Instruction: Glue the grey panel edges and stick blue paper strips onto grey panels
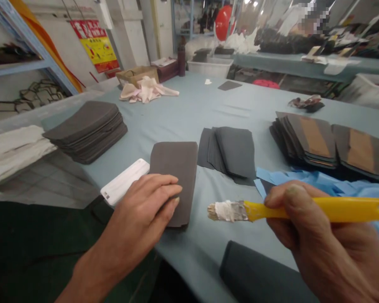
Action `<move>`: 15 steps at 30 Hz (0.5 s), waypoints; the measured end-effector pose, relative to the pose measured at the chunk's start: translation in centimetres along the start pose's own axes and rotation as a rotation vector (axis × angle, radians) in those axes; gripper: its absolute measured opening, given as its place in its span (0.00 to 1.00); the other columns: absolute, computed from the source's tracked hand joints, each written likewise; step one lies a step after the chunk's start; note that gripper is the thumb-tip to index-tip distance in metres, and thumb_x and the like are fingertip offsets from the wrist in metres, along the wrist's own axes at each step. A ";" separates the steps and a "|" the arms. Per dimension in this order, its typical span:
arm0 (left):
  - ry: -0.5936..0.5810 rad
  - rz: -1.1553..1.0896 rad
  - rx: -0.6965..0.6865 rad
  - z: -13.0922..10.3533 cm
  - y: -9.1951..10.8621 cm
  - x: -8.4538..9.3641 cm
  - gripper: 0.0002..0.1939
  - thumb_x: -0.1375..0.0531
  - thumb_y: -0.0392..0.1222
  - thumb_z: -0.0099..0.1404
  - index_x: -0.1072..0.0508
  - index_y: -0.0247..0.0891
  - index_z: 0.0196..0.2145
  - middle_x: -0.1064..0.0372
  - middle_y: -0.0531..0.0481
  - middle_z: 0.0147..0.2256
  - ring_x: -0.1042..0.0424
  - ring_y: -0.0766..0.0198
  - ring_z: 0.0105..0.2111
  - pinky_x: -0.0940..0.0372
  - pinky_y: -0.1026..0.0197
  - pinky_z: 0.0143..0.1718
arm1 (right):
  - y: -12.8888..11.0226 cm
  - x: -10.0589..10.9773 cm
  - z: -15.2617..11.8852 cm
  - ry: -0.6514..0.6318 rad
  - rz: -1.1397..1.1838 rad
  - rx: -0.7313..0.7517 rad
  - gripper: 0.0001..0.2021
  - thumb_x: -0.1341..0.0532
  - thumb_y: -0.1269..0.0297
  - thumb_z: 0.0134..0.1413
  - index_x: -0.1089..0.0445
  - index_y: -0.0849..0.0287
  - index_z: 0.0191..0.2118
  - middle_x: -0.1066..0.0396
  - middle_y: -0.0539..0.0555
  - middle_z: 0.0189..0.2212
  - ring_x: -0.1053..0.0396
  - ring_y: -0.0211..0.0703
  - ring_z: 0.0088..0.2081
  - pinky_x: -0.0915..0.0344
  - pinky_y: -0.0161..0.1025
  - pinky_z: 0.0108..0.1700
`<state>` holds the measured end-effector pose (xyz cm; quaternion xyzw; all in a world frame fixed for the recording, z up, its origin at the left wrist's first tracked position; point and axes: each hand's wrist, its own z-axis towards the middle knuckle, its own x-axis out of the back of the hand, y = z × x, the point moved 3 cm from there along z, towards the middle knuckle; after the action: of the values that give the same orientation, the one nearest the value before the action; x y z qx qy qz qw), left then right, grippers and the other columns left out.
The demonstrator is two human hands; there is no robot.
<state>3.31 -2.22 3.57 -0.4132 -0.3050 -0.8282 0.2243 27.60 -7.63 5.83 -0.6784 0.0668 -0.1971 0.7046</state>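
Note:
My left hand [141, 212] lies with its fingers stretched out on a dark grey rectangular stack of sheets [176, 164] near the table's front edge. Beside it, partly behind the hand, is a white oblong block [123, 181]. My right hand [318, 240] grips a paintbrush [334, 209] by its yellow handle. The brush's bristles point left, above the table, and a white wrapping or coating covers part of its head. Fanned dark sheets [236, 151] lie just beyond the brush. Below it, at the near edge, rests a dark, folded-looking piece [255, 273].
A tall pile of dark sheets [88, 126] stands at the left of the table [164, 118]. Banded dark stacks [315, 139] and blue strips [322, 183] are at the right. Farther back are crumpled pale cloth [147, 89], a cardboard box [137, 75] and a white bin [210, 67].

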 end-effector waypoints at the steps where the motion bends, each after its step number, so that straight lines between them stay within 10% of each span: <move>1: -0.030 -0.006 0.008 0.2 -0.6 -0.3 0.10 0.43 0.35 0.77 0.24 0.42 0.52 0.23 0.48 0.53 0.26 0.60 0.55 0.33 0.54 0.61 | -0.3 -0.6 0.5 -0.012 0.005 0.035 0.25 0.33 0.37 0.61 0.27 0.54 0.26 0.44 0.46 0.13 0.46 0.34 0.15 0.51 0.31 0.15; 15: -0.065 0.029 -0.025 -0.2 -2.3 -1.6 0.10 0.44 0.37 0.77 0.23 0.38 0.49 0.23 0.44 0.53 0.26 0.51 0.52 0.33 0.46 0.53 | -0.4 -4.0 -0.5 -0.176 -0.126 0.239 0.20 0.39 0.48 0.72 0.27 0.52 0.29 0.40 0.46 0.14 0.46 0.33 0.13 0.57 0.33 0.12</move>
<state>2.59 -0.53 1.43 -0.4471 -0.2956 -0.8148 0.2211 23.70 -6.67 5.48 -0.6072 -0.0619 -0.1872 0.7697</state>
